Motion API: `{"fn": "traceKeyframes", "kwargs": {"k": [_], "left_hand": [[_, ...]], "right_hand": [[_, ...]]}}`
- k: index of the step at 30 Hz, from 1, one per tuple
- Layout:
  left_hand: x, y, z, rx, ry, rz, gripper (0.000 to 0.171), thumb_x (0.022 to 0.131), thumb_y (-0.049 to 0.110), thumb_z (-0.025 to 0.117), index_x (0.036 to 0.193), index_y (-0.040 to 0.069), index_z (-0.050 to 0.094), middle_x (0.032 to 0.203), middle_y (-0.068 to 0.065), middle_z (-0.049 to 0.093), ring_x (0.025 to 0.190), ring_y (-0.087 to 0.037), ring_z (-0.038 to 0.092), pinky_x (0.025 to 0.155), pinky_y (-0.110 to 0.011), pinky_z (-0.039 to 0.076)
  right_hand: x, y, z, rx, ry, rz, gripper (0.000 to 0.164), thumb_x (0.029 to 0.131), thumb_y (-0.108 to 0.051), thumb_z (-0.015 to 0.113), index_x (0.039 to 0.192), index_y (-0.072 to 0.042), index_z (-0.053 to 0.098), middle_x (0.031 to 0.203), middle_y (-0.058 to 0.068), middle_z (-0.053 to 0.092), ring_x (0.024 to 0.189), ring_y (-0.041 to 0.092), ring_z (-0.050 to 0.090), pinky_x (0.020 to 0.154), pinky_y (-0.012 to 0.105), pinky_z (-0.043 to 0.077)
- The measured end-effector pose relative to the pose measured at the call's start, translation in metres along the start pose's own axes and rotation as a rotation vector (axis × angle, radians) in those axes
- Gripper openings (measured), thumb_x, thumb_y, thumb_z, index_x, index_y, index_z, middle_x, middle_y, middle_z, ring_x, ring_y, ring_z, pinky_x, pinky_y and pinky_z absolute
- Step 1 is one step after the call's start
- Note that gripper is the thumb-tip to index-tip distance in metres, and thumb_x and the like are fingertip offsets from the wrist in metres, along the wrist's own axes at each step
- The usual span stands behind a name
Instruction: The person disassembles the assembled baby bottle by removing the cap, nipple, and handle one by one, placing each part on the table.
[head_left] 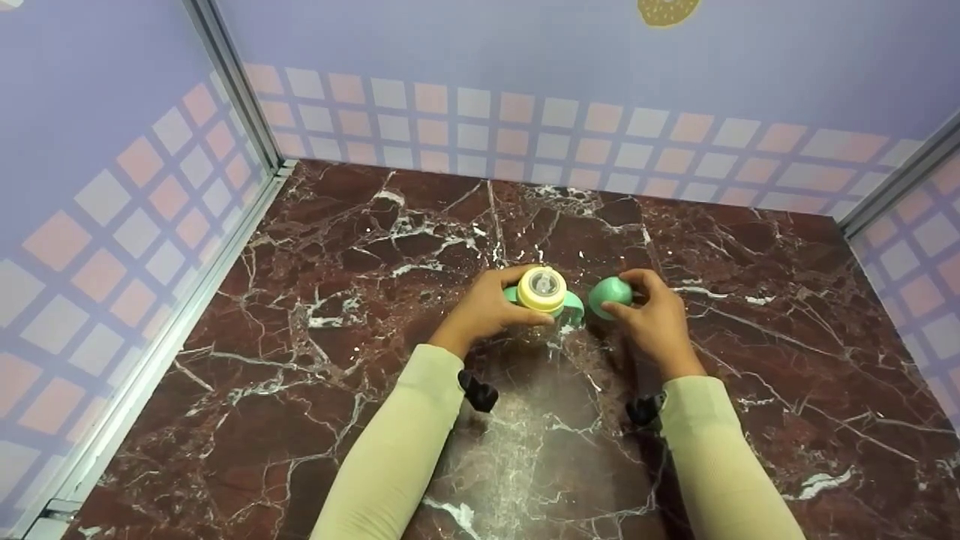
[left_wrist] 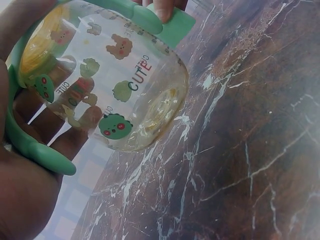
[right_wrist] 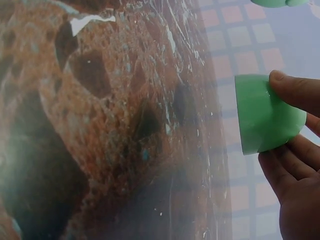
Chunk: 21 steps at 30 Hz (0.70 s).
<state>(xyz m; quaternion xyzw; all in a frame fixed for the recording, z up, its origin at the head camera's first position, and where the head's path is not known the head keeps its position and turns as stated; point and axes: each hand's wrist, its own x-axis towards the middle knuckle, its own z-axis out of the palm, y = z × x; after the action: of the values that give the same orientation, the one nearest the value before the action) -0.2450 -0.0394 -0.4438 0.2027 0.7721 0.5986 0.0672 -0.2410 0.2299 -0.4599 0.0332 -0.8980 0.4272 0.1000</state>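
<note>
My left hand (head_left: 489, 309) grips a clear baby bottle (left_wrist: 112, 65) by its upper part, fingers and thumb around it. The yellow collar (head_left: 541, 301) and clear nipple face up in the head view. Green side handles (left_wrist: 50, 156) curve from the bottle, and its wall carries cartoon prints with the word CUTE. Just to the right, my right hand (head_left: 661, 319) pinches a green rounded cap (right_wrist: 265, 117) between thumb and fingers. The cap is apart from the bottle, its open rim toward the left in the right wrist view.
A dark red marble-patterned tabletop (head_left: 360, 420) with white veins lies beneath both hands. Purple panels with pink and white squares (head_left: 472, 135) enclose the back and sides, joined by metal corner strips (head_left: 236, 82). Black straps (head_left: 478, 391) sit at the wrists.
</note>
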Motion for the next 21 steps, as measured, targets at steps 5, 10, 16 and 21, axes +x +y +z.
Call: {"fn": "traceKeyframes", "kwargs": {"k": [5, 10, 16, 21], "left_hand": [[-0.001, -0.001, 0.000, 0.002, 0.004, -0.009, 0.076, 0.063, 0.024, 0.092, 0.133, 0.022, 0.060, 0.125, 0.005, 0.066, 0.110, -0.010, 0.062, 0.099, -0.031, 0.048], [-0.001, -0.002, 0.000, 0.008, 0.007, -0.020, 0.077, 0.062, 0.026, 0.092, 0.132, 0.023, 0.061, 0.125, 0.004, 0.066, 0.109, -0.012, 0.062, 0.099, -0.031, 0.048], [-0.001, 0.000, 0.000, 0.017, 0.003, -0.024, 0.082, 0.060, 0.031, 0.093, 0.134, 0.020, 0.059, 0.128, 0.003, 0.065, 0.111, -0.012, 0.061, 0.101, -0.031, 0.047], [-0.002, 0.001, 0.000, 0.019, 0.005, -0.022, 0.081, 0.060, 0.031, 0.093, 0.133, 0.021, 0.060, 0.128, 0.003, 0.065, 0.111, -0.012, 0.061, 0.100, -0.031, 0.047]], "right_hand": [[0.000, 0.003, 0.001, -0.001, -0.014, 0.007, 0.049, 0.077, -0.017, 0.082, 0.119, -0.007, 0.058, 0.121, 0.016, 0.064, 0.114, 0.032, 0.062, 0.096, 0.043, 0.052], [0.002, 0.006, 0.003, 0.016, -0.014, 0.004, 0.049, 0.075, -0.012, 0.083, 0.117, -0.003, 0.059, 0.120, 0.017, 0.060, 0.114, 0.032, 0.061, 0.097, 0.043, 0.051], [0.003, 0.009, 0.004, 0.011, -0.015, 0.014, 0.049, 0.074, -0.011, 0.083, 0.116, -0.002, 0.059, 0.120, 0.018, 0.058, 0.115, 0.034, 0.060, 0.097, 0.043, 0.051], [0.003, 0.011, 0.004, 0.001, -0.018, 0.022, 0.048, 0.075, -0.012, 0.083, 0.116, -0.003, 0.059, 0.122, 0.018, 0.060, 0.115, 0.033, 0.060, 0.098, 0.043, 0.050]]}}
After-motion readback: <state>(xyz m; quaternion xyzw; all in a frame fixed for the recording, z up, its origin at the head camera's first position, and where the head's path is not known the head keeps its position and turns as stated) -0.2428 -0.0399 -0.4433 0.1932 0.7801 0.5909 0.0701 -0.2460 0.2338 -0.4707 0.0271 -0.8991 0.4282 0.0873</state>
